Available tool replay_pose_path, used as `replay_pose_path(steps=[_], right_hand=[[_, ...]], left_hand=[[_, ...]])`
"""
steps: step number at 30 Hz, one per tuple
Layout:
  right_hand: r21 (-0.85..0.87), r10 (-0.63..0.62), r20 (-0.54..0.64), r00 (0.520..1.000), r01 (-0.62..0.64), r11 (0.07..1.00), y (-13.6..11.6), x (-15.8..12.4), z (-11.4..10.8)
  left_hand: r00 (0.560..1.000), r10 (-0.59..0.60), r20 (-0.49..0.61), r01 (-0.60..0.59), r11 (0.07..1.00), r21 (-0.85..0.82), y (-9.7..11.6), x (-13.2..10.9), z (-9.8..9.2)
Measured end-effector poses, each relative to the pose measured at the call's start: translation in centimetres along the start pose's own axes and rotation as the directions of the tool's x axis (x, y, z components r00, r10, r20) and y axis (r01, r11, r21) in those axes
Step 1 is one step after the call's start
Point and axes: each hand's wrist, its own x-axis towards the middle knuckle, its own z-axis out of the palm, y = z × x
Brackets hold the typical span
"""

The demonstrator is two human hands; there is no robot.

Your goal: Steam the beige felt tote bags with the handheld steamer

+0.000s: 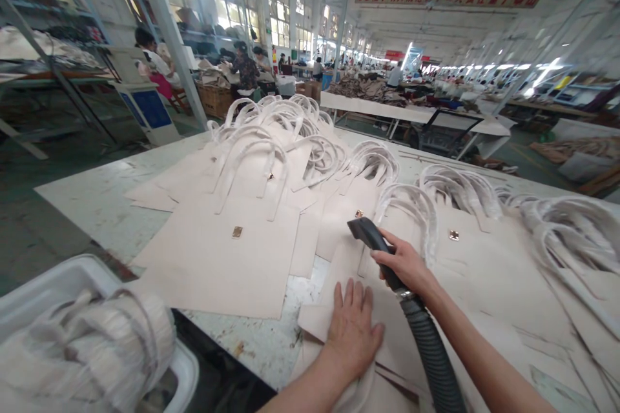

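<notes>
My right hand (404,262) is wrapped round the black handle of a vacuum nozzle (368,232), whose ribbed hose (431,352) runs down toward the bottom edge. The nozzle's tip hovers over or touches a cream bag panel (346,261); I cannot tell which. My left hand (354,326) lies flat on that cream material, fingers spread. Left of it rests another cream bag panel (217,264) with a small gold metal plate (237,231) and looped handles wrapped in clear film.
Stacks of cream panels with wrapped handles (285,116) cover much of the worktable (92,190). A white plastic tub (87,268) of wrapped handles stands at lower left. Beyond are a black chair (443,132), a long white table (382,107) and several people at work.
</notes>
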Motion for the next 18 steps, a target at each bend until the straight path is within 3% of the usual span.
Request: replay_pose_path(steps=[4, 7, 9, 13, 18], right_hand=[[-0.004, 0.114, 0.052, 0.992, -0.114, 0.993, 2.1, -4.7, -2.1], [0.025, 0.161, 0.149, 0.976, -0.167, 0.986, 3.7, -7.0, -2.0], [0.026, 0.147, 0.151, 0.978, -0.152, 0.988, 4.2, -7.2, -1.5], [-0.020, 0.098, 0.072, 0.993, -0.097, 0.995, 3.3, -4.6, -0.2], [0.005, 0.083, 0.004, 0.997, -0.083, 0.997, 1.7, 1.7, 0.6]], left_hand=[[0.998, 0.008, -0.061, -0.010, 1.000, -0.030, 0.0, -0.2, -0.1], [0.996, -0.019, -0.086, 0.015, 0.999, -0.052, 0.2, -0.3, -0.5], [0.996, -0.017, -0.092, 0.012, 0.998, -0.054, 0.4, -0.3, -0.6], [0.994, -0.014, -0.105, 0.010, 0.999, -0.035, 0.5, -0.2, -0.1], [0.995, 0.013, -0.099, -0.009, 0.999, 0.042, 0.1, 0.0, 0.7]])
